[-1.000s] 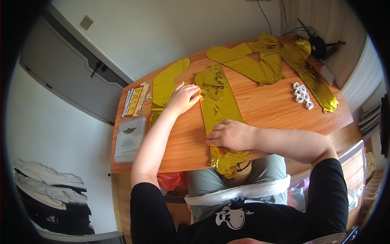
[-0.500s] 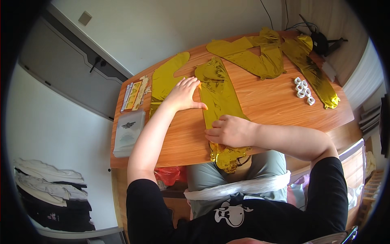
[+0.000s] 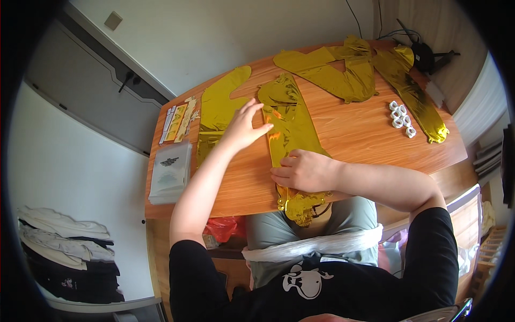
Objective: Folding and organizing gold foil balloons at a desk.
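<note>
On the wood-grain surface (image 3: 354, 142) lies a gold foil piece (image 3: 298, 121), overhanging the near edge, while the spread left hand (image 3: 244, 127) has shifted its thumb upward, apparently leaving steadying to the curled right hand (image 3: 308, 172), pinching or pressing, I cannot tell.

Gold foil pieces (image 3: 300, 126), orange-brown wood-grain table (image 3: 359, 153), white rings (image 3: 397, 124), grey door (image 3: 80, 80), white-printed black shirt (image 3: 365, 290)

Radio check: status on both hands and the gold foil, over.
Left hand open beside middle gold foil. Right hand on its near part. Crumpled near end overhangs table. White rings lie apart, to the right.
</note>
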`<state>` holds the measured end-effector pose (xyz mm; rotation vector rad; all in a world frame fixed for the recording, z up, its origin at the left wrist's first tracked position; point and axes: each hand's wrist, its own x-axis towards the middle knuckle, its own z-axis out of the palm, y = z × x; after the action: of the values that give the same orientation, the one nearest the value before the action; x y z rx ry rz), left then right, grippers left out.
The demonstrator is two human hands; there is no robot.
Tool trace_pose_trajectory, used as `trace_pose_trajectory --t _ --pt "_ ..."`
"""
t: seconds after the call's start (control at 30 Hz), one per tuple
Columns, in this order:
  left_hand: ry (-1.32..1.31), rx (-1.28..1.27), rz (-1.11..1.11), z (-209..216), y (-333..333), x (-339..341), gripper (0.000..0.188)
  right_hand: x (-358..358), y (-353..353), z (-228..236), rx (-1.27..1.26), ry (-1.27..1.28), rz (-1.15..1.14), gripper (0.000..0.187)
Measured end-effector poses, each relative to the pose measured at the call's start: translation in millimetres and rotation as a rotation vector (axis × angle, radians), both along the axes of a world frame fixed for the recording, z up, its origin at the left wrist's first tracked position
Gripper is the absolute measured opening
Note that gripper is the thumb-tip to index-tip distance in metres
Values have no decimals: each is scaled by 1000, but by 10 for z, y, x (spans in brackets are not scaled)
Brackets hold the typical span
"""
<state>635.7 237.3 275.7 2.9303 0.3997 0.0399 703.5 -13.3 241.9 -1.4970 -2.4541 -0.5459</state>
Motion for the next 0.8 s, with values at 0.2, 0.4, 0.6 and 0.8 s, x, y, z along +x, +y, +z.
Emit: trace_pose_trajectory --t 0.2,0.4,0.6,0.8 --pt "-132 38 -378 -276 -467 -130 67 -5 3 2 -18 6 -1 26" --pt "-76 47 -404 -399 -402 -97 70 14 47 14 26 41 44 27" --pt "-35 159 -449 -403 -415 -101 77 123 75 -21 -27 376 87 30" --pt "-10 128 -393 -424 -460 -71 87 368 -6 261 -79 1025 -370 21"
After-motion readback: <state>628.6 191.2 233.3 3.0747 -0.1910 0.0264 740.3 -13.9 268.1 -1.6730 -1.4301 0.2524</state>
